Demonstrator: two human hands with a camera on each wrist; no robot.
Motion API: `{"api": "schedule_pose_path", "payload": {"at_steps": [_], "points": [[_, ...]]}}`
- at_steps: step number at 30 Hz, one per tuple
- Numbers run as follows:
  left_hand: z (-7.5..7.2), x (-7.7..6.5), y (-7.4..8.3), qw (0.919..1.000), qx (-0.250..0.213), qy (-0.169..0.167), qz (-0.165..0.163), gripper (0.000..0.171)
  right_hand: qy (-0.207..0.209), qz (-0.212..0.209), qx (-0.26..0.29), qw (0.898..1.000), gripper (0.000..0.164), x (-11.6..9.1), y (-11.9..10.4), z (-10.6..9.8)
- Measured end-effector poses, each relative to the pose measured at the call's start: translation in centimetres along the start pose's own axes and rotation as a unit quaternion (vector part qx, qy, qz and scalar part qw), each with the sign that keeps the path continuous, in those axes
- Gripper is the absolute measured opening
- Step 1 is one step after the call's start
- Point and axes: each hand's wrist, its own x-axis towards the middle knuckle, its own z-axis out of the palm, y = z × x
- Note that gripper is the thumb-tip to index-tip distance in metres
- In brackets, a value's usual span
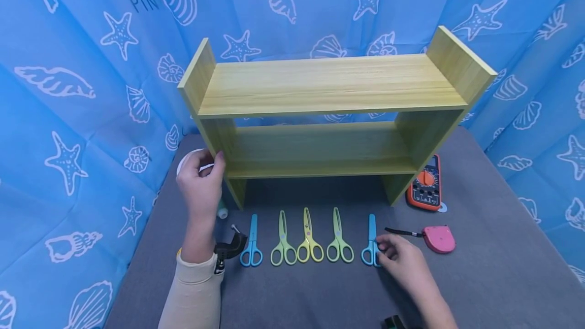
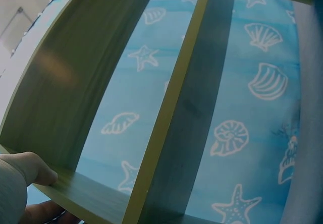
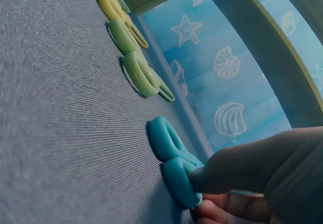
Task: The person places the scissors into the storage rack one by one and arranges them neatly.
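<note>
A light wooden two-tier shelf [image 1: 333, 83] stands at the back of the grey table. My left hand [image 1: 201, 187] holds the edge of its left side panel, thumb on the inner face and fingers behind, as the left wrist view also shows. My right hand [image 1: 404, 263] pinches one handle loop of the right-hand blue scissors [image 1: 371, 225], which lie flat with blades toward the shelf. To their left, in one row, lie green scissors [image 1: 338, 235], yellow scissors [image 1: 309, 235], more green scissors [image 1: 283, 240] and another blue pair [image 1: 252, 242].
Right of the row lies a pink tape measure [image 1: 440, 239] with a black strap. An orange-and-black multimeter [image 1: 425, 187] rests beside the shelf's right leg. Behind my left hand shows a white round object [image 1: 183, 161]. A blue seashell-print curtain [image 1: 114, 141] surrounds the table.
</note>
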Motion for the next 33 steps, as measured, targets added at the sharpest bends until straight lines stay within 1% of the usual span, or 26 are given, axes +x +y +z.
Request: {"api": "schedule_pose_path", "payload": {"at_steps": [4, 6, 10, 13, 18, 25, 29, 33], "points": [[0.1, 0.0, -0.5, 1.0, 0.002, 0.004, 0.003, 0.01, -0.002, 0.023, 0.001, 1.0, 0.021, 0.2, 0.0, 0.2], [0.2, 0.0, -1.3, 1.0, 0.007, 0.006, 0.002, 0.01, -0.003, 0.034, 0.001, 0.999, 0.017, 0.2, -0.1, 0.3], [0.2, 0.0, -3.3, 0.9999, 0.013, 0.005, 0.0, 0.011, 0.001, 0.043, 0.005, 0.999, 0.014, 0.2, -0.2, 0.4], [0.1, 0.0, -4.0, 1.0, 0.006, 0.001, 0.002, 0.013, 0.004, 0.043, 0.006, 0.999, 0.015, 0.1, -0.4, 0.4], [0.1, 0.0, -4.2, 1.0, -0.005, 0.001, 0.006, 0.015, 0.008, 0.039, 0.012, 0.999, 0.017, -0.2, -0.3, 0.1], [0.1, 0.0, -4.2, 0.9999, -0.002, 0.0, 0.013, 0.015, 0.009, 0.038, 0.016, 0.999, 0.02, -0.8, -0.6, -1.0], [0.1, 0.1, -4.0, 0.9998, 0.001, 0.003, 0.019, 0.014, 0.026, 0.035, 0.019, 0.999, 0.018, -1.3, -1.0, -1.7], [0.1, 0.1, -4.0, 0.9997, 0.003, 0.002, 0.024, 0.014, 0.046, 0.031, 0.028, 0.998, 0.021, -1.6, -1.8, -2.6]]}}
